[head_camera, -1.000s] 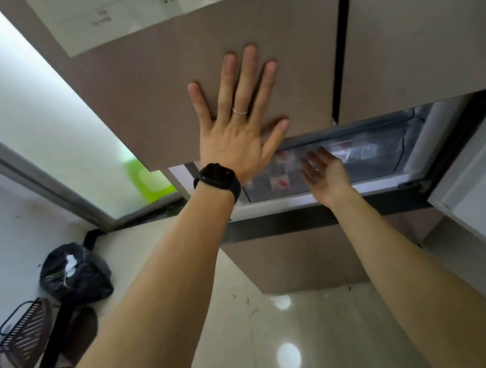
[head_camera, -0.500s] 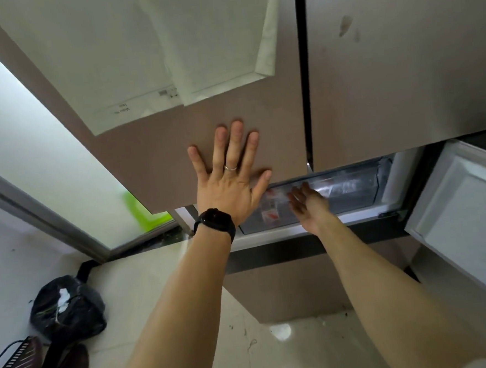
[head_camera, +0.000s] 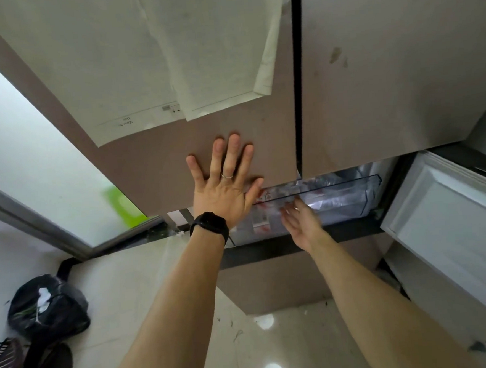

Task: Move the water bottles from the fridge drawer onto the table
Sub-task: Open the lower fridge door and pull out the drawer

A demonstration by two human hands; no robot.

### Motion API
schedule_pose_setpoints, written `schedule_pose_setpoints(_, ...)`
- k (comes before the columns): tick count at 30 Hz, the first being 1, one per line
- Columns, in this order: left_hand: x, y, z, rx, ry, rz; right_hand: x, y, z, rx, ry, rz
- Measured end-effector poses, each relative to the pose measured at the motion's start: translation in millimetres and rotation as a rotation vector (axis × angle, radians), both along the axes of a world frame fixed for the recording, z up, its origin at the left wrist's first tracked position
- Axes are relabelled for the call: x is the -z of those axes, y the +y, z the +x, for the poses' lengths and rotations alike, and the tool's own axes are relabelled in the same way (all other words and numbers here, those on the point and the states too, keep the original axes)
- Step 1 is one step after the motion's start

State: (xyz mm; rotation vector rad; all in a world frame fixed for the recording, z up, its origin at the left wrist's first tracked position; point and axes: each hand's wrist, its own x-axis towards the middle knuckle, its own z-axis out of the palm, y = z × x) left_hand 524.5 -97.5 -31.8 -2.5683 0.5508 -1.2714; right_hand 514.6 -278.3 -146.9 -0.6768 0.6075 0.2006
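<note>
Head view: a reach toward the fridge drawer (head_camera: 352,197).
Water bottles (head_camera: 260,221) with red-white labels sit in this clear drawer; their long axis cannot be told. Left hand (head_camera: 225,189) lies flat on the left door (head_camera: 162,160), fingers spread wide. Right hand (head_camera: 300,223) is at the drawer front, fingers loosely straight, holding nothing.

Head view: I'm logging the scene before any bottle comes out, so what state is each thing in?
Brown upper left fridge door, closed.
Left hand, open, flat against that upper left door.
Clear plastic fridge drawer, exposed, holding bottles.
Red-labelled plastic water bottles, inside the drawer.
Right hand, fingers extended at the drawer front, holding nothing.
White-lined lower right fridge door, swung open.
</note>
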Motion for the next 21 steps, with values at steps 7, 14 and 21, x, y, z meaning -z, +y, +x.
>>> schedule_pose_setpoints(7, 0, -1, -1, -0.006, -0.003, -0.001, -1, -5, -30, -0.039, 0.073, -0.148)
schedule_pose_setpoints(14, -3, -2, -4, -0.002, 0.034, -0.018, -5, -10, -82, -0.050, 0.150, -0.213)
schedule_pose_setpoints(21, -5, -2, -8, 0.005, 0.139, -0.041, 5, -10, -145, -0.027, 0.207, -0.169)
